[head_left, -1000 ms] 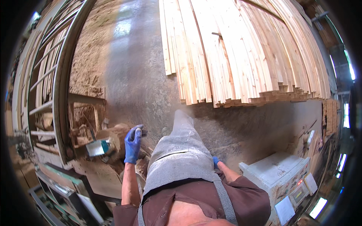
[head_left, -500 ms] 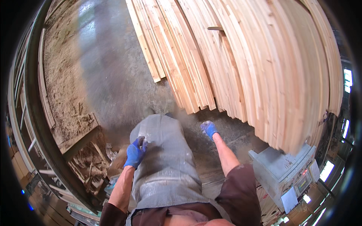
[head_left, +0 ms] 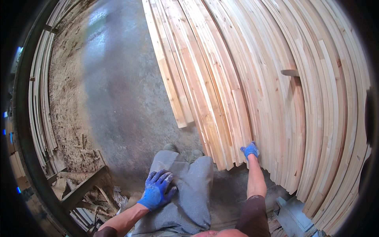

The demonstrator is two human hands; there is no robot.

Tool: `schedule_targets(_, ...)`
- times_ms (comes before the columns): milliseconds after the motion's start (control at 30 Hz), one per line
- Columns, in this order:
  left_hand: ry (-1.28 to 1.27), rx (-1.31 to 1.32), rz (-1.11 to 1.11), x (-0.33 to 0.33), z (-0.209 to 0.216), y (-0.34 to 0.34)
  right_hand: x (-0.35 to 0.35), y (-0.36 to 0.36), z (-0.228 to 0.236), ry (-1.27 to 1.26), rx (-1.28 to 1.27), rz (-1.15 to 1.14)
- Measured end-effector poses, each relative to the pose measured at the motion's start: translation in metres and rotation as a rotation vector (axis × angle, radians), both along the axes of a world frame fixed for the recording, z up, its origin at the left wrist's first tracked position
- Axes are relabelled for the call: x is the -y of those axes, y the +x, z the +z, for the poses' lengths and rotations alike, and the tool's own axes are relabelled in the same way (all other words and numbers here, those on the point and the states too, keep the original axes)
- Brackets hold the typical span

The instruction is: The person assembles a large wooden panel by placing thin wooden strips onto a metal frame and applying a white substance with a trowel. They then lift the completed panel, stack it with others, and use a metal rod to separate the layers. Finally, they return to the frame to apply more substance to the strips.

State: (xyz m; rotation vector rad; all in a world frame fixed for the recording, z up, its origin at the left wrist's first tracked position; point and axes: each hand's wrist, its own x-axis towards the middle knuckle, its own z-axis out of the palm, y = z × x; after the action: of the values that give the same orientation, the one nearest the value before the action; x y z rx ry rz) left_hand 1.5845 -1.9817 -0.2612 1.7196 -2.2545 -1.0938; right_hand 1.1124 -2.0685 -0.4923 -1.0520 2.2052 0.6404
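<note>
Boards (head_left: 272, 114) span twelve to four o'clock. Right hand (head_left: 250, 150), at four, is on their near ends; I cannot tell whether it grips. Left hand (head_left: 158, 191), at seven, lies over the apron (head_left: 191, 197), fingers slightly apart.

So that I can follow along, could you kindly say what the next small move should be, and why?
Perhaps bring the left hand across to the board ends: the right hand is at them, though its grip is unclear, while the left is over the apron, holding nothing visible.
</note>
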Motion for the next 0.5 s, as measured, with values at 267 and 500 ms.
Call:
schedule_targets(267, 0.247, 0.135, 0.083, -0.035, 0.024, -0.002, -0.044, 0.043, 0.223, -0.254, 0.189, 0.157)
schedule_targets(500, 0.603, -0.992, 0.602, 0.067, 0.131, -0.058, -0.024, 0.188, 0.42, -0.409, 0.526, 0.127)
